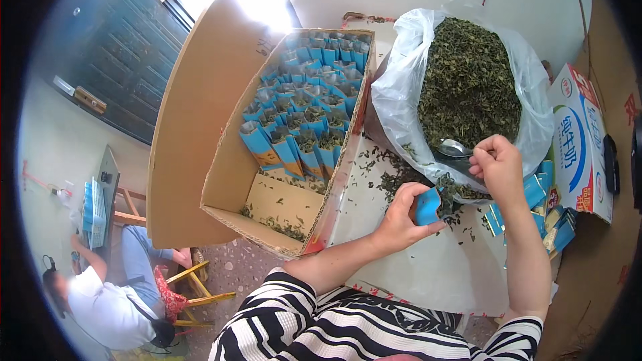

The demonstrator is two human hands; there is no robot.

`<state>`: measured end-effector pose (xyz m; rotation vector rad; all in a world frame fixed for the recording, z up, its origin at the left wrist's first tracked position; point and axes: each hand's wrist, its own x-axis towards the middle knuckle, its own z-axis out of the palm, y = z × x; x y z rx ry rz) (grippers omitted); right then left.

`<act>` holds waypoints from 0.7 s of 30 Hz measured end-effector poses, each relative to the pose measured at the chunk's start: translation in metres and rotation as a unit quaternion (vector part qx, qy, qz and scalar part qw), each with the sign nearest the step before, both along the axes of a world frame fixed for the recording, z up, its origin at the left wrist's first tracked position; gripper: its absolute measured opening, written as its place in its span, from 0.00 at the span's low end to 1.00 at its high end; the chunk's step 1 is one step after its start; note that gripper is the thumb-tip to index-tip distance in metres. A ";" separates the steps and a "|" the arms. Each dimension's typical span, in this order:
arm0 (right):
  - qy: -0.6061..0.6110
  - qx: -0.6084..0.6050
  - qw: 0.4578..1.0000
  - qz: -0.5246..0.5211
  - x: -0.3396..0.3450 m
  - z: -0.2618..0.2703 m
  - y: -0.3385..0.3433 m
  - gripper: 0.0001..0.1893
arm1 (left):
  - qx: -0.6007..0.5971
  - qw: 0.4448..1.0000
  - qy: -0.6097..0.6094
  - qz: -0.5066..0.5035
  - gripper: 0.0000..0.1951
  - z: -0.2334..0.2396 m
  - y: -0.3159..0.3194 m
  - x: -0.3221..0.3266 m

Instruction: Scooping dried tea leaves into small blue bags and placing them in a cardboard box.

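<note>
My left hand [404, 216] grips a small blue packet [428, 206] with its mouth turned toward the tea bag. In my right hand [499, 170] is a metal spoon [454, 148], its bowl at the near edge of a heap of dried tea leaves [469, 70]. The leaves fill a large translucent plastic bag [401, 82]. More loose leaves lie on the table between the packet and the bag. To the left, a cardboard box [228, 180] holds rows of upright open blue packets [296, 115], leaves showing in the nearer ones.
Flat blue packets [539, 195] lie in a pile right of my right forearm, beside a printed milk carton box [577, 145]. Scattered leaves dot the white tabletop [401, 281]. At the far left a person [110, 296] sits on a stool near a light-blue basket [95, 213].
</note>
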<state>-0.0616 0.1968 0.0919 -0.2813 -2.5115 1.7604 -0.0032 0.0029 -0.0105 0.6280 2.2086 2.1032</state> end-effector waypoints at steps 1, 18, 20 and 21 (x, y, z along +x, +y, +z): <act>-0.002 0.014 1.000 -0.004 0.001 -0.001 0.001 0.03 | -0.006 1.000 0.007 0.000 0.35 0.000 0.000 0.000; 0.081 0.003 0.997 -0.004 0.002 -0.010 -0.011 0.02 | 0.011 1.000 -0.009 -0.002 0.34 0.002 0.001 -0.001; 0.070 -0.028 0.997 -0.023 0.006 -0.009 -0.010 0.01 | 0.024 1.000 -0.008 0.001 0.34 -0.003 0.001 -0.001; 0.071 -0.027 0.997 -0.022 0.009 -0.009 -0.008 0.01 | 0.025 1.000 -0.007 0.002 0.34 -0.001 0.001 -0.001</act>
